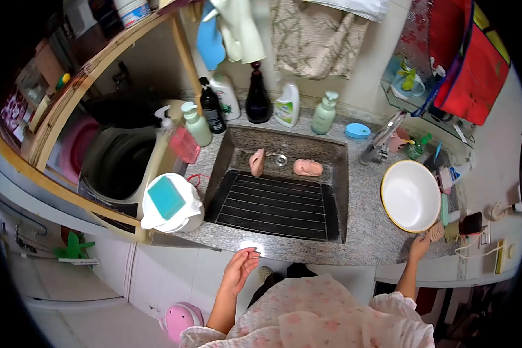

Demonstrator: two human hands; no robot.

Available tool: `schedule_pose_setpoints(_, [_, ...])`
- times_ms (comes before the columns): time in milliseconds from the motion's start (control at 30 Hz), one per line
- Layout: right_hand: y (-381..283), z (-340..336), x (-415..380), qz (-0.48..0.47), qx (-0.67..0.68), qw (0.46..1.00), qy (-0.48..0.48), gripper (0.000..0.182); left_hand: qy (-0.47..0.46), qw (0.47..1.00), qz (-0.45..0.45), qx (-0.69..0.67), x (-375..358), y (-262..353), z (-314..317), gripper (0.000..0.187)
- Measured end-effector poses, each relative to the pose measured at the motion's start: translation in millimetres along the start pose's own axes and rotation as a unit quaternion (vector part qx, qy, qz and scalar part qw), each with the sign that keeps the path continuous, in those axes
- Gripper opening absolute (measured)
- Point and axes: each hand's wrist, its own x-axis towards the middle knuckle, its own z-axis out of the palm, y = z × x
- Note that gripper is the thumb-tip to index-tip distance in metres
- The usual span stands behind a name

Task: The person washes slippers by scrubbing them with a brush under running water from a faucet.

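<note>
My left hand (240,271) hangs in the air before the counter's front edge, its fingers apart and slightly bent, with nothing in it. At the right end of the counter my right hand (420,246) has its fingers closed at a small tan brush (436,232), just below a white basin (410,196) with a yellow rim. In the stone sink (226,152) lie two pink shoes: one shoe (257,162) tilted on its side left of the drain, the other shoe (308,167) right of it. A black ridged washboard (275,206) slopes across the sink's front part.
A white bucket (190,217) with a teal sponge (166,198) on its lid stands left of the sink. Several bottles line the back, including a green pump bottle (323,115). The faucet (383,138) and a blue soap dish (357,130) are at the back right.
</note>
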Motion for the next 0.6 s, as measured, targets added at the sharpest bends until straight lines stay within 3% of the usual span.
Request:
schedule_pose_setpoints(67, [-65.8, 8.4, -17.5, -0.051, 0.170, 0.983, -0.040, 0.031, 0.002, 1.000, 0.002, -0.010, 1.3, 3.5, -5.7, 0.027])
schedule_pose_setpoints(100, [-129.3, -4.7, -34.5, -0.057, 0.231, 0.967, -0.093, 0.028, 0.002, 1.000, 0.010, -0.009, 1.1, 5.4, -7.1, 0.027])
schedule_pose_setpoints(133, [-145.3, 21.4, -43.2, -0.135, 0.220, 0.961, -0.096, 0.028, 0.002, 1.000, 0.016, -0.006, -0.3, 6.9, -6.2, 0.027])
schedule_pose_setpoints(167, [-183.6, 27.3, -53.0, -0.128, 0.260, 0.937, -0.195, 0.026, 0.002, 1.000, 0.014, -0.007, -0.5, 6.7, -5.4, 0.027])
schedule_pose_setpoints(200, [-200.4, 56.8, -60.5, -0.187, 0.258, 0.921, -0.227, 0.026, 0.006, 1.000, 0.016, -0.013, 0.4, 7.7, -3.9, 0.027])
schedule_pose_setpoints(300, [-246.9, 154.7, -79.9, -0.201, 0.317, 0.854, -0.362, 0.031, 0.004, 1.000, 0.024, -0.014, 7.6, 8.0, 0.6, 0.028])
schedule_pose_setpoints(433, [-288.0, 264.1, -87.5, -0.190, 0.213, 0.846, -0.451, 0.041, 0.018, 0.999, 0.020, 0.019, 28.1, 17.3, 16.4, 0.028])
schedule_pose_setpoints(467, [-284.4, 298.4, -93.3, -0.230, 0.202, 0.883, -0.357, 0.043, 0.021, 0.999, 0.017, 0.046, 38.1, 23.1, 21.0, 0.029])
schedule_pose_setpoints(500, [-288.2, 317.6, -92.6, -0.228, 0.204, 0.881, -0.362, 0.043, 0.027, 0.998, 0.016, 0.048, 55.5, 29.0, 23.7, 0.029])
schedule_pose_setpoints(567, [-297.9, 352.2, -95.7, -0.183, 0.060, 0.890, -0.414, 0.043, 0.016, 0.991, 0.033, 0.127, 92.6, 45.0, 32.5, 0.031])
schedule_pose_setpoints(600, [-321.9, 316.6, -91.9, -0.093, 0.099, 0.894, -0.426, 0.030, 0.024, 0.985, 0.036, 0.164, 119.2, 51.8, 37.5, 0.034])
